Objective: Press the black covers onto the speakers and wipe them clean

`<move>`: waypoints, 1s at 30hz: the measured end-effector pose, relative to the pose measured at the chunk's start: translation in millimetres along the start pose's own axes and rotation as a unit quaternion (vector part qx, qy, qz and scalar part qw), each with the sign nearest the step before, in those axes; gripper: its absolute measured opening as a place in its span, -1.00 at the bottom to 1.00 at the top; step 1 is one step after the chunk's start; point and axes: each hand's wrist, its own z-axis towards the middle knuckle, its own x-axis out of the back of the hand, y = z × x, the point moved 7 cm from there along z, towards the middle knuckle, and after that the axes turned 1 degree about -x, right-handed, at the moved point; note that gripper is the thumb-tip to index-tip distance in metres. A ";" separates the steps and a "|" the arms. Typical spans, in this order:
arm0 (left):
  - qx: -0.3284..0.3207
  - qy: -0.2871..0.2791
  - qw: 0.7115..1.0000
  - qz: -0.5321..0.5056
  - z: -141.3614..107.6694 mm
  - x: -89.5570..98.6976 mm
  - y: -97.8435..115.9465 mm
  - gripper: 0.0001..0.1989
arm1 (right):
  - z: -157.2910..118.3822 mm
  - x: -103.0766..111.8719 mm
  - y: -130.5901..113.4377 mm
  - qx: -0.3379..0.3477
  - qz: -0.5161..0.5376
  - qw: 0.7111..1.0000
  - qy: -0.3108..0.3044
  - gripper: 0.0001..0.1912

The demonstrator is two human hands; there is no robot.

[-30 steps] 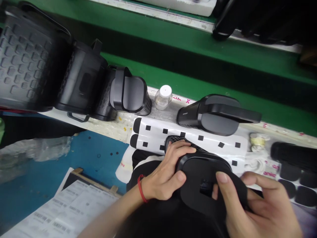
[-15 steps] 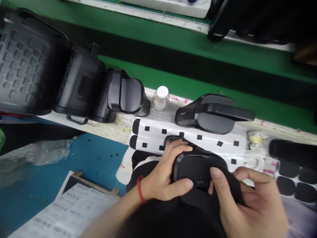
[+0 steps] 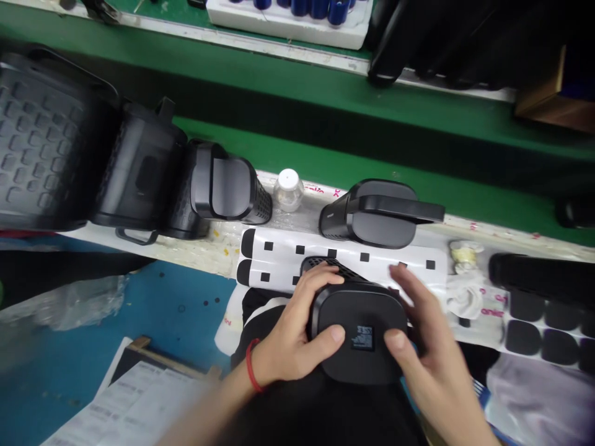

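A black plastic device (image 3: 341,267) with a perforated side rests on my lap, tilted so that its rounded base faces me. A smooth black pad (image 3: 344,365) lies across the base, and a small printed label (image 3: 362,338) shows in its square cut-out. My left hand (image 3: 302,334) grips the device's left side, thumb on the pad and fingers over the far edge. At the right edge, my right hand (image 3: 427,347) has its fingers spread, thumb over the pad. Beyond lies a white backing sheet (image 3: 316,263) with small black squares.
Another black device with a handle (image 3: 383,223) stands on the bench, with a clear white-capped jar (image 3: 288,191) to its left. More black devices (image 3: 139,167) line the left. Black rounded pads (image 3: 523,337) lie at right. Blue cylinders (image 3: 318,7) sit in a white tray on the shelf.
My right hand has let go of the pad's lifted right part and opened its fingers. The pad now lies flat on the base. My left hand keeps its grip; the view has shifted slightly.
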 end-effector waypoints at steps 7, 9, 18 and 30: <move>0.085 0.120 0.989 -0.017 6.2 0.7 10.3 -0.77 | 9.9 -17.2 7.5 -0.143 0.114 0.983 -0.004 -0.69; 0.095 0.136 0.986 -0.021 6.3 1.4 9.1 -0.77 | 6.7 -17.3 11.4 -0.160 0.177 0.970 -0.037 -0.65; 0.093 0.147 0.981 -0.090 9.5 2.9 -0.6 -0.70 | -3.4 -26.9 23.0 -0.043 0.287 0.920 -0.265 0.07; 0.087 0.156 0.976 -0.127 10.7 3.9 -6.4 -0.74 | -5.3 -33.5 17.6 -0.105 0.280 0.950 -0.090 -0.52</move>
